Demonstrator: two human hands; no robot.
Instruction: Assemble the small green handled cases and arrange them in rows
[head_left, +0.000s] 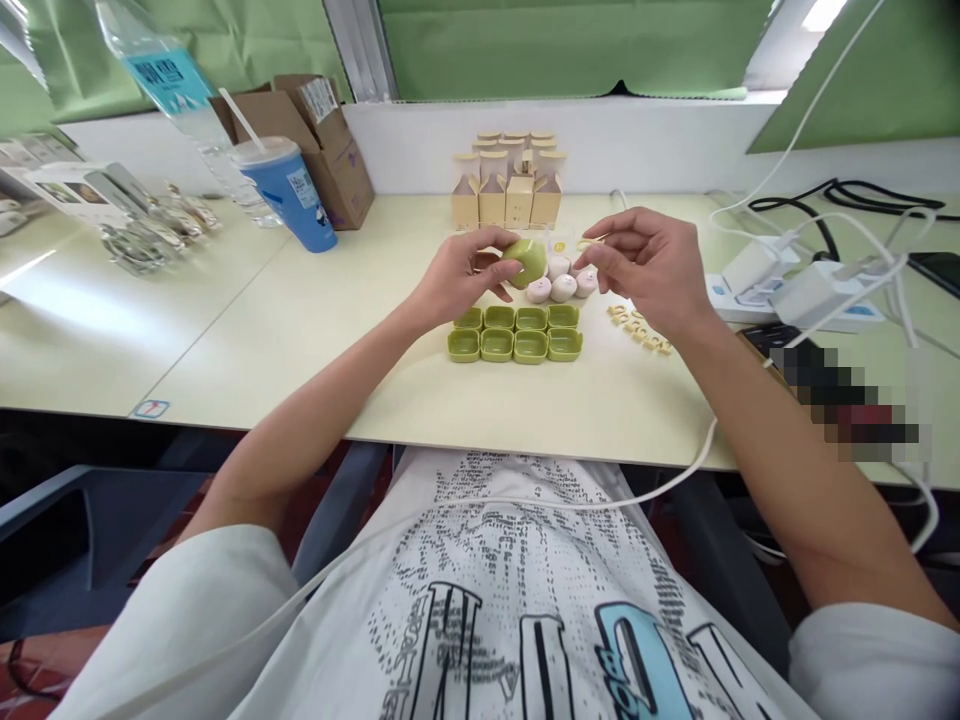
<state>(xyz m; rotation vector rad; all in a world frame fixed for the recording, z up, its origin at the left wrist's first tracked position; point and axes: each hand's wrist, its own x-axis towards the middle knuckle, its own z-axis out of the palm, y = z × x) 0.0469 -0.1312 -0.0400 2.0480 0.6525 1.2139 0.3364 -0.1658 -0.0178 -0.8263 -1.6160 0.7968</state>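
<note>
Holding a green rounded shell (529, 260) near a small pale-yellow piece (590, 242)

Clamps the shell between thumb and fingers of the left hand (480, 270), above the back row of green square cups (497, 356). Leaves much of its outside uncovered, perhaps to keep the surface in plain sight. Pinches the pale-yellow piece at the fingertips of the right hand (652, 265), seemingly to leave its end free. Cannot tell its exact shape, being so small and partly covered. Keeps both hands apart but close, likely for working over one spot.

Shows the cups in two tight rows of four on the pale table (420, 400), probably for easy counting and reach. Just behind, shows whitish-pink round pieces (562, 288) clustered together, partly hidden by the hands. Beside the right forearm, shows small yellow clips (637, 330) strung out loosely, presumably for picking up one by one. Against the wall, shows open yellow cartons (519, 203) standing in rows, perhaps out of the way. Farther left, shows a blue cup (289, 195) with a straw, well apart from the small parts.
</note>
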